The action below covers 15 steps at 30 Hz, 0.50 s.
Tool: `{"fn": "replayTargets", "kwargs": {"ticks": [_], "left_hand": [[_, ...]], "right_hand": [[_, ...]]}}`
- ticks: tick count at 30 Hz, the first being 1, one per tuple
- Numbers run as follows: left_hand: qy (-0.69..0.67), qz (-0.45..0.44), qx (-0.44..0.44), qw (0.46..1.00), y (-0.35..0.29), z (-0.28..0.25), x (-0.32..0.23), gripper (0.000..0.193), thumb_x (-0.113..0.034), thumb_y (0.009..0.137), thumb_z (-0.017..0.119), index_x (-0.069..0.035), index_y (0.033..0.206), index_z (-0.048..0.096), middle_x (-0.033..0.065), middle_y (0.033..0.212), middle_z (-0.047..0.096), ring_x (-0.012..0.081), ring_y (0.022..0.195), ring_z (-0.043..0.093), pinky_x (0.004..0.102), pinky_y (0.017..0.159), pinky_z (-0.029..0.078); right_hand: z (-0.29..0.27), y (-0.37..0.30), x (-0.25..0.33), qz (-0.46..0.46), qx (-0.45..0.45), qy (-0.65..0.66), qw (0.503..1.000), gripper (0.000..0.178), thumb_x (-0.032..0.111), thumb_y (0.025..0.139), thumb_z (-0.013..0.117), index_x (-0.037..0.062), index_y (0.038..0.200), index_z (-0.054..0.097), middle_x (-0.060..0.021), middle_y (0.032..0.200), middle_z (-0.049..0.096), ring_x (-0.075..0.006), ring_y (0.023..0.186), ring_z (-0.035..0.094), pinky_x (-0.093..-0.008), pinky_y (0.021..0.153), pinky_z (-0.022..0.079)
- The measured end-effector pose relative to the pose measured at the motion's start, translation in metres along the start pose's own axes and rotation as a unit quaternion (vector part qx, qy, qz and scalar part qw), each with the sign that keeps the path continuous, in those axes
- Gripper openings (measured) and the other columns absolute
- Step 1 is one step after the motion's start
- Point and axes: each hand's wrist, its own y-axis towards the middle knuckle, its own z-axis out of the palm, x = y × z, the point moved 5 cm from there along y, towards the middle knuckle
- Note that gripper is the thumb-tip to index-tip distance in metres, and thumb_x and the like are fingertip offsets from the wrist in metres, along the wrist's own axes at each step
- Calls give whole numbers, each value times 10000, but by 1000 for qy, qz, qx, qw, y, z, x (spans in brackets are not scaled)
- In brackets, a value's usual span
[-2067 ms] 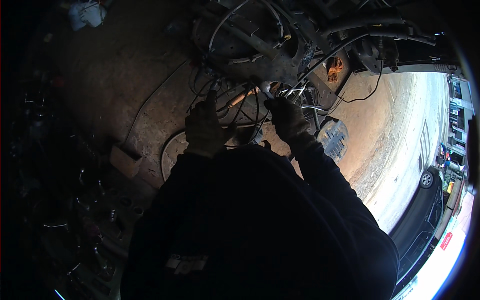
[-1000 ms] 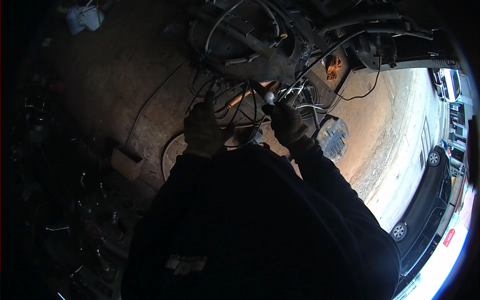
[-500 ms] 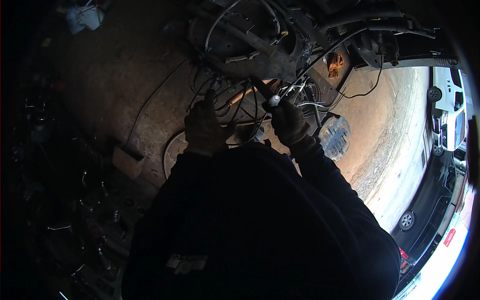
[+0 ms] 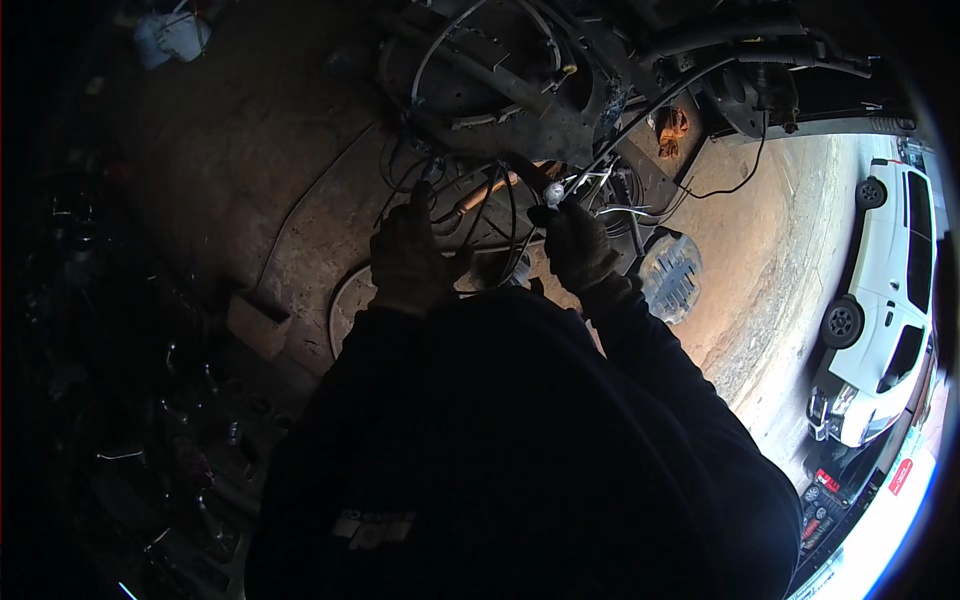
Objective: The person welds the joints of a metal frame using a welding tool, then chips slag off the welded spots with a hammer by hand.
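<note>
My left hand (image 4: 405, 255), in a dark work glove, reaches up to a dark fitting (image 4: 432, 170) below a large metal frame (image 4: 520, 135). Its forefinger points at the fitting and its thumb stands apart. The other fingers look curled, and what they hold is lost in shadow. Closed around a tool with a shiny, rounded silvery end (image 4: 554, 194) is my gloved right hand (image 4: 580, 245). I cannot make out the tool's kind. Black cables (image 4: 513, 215) and an orange-brown rod (image 4: 485, 190) lie between the hands.
A brown block (image 4: 258, 323) sits on the floor at left, beside scattered metal tools (image 4: 205, 375). A round slotted plate (image 4: 670, 278) lies right of my right hand. White containers (image 4: 172, 38) stand at far left. Outside at right is a white vehicle (image 4: 890, 260).
The tool's silvery end has shifted slightly up and right with my right hand. My left hand stays nearly still. Outside, the white vehicle has moved nearer, and the dark one is no longer seen.
</note>
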Motion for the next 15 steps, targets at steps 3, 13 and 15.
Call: {"fn": "replayTargets", "kwargs": {"ticks": [3,13,15], "left_hand": [[-8,10,-4,1000,-1,5,-1,1090,-434,734,879,-73,1579,292,204,1226,586,347,1143,609,499,932,494],[-2,8,-13,1000,-2,4,0,1106,-437,714,896,-74,1574,302,208,1228,582,355,1147,609,499,937,498],[8,1,-8,1000,0,-2,-2,1109,-436,714,897,-76,1575,299,208,1231,581,357,1147,608,499,943,497]], "right_hand": [[8,2,-24,34,15,-48,998,289,264,1082,534,25,1113,693,-85,913,741,-129,689,638,-335,619,505],[10,5,-27,47,19,-26,998,301,312,1068,572,53,1137,707,-41,783,676,-126,683,631,-311,603,497],[5,2,-13,96,6,13,995,309,308,1070,561,62,1187,709,-49,755,663,-131,669,641,-303,569,492]]}}
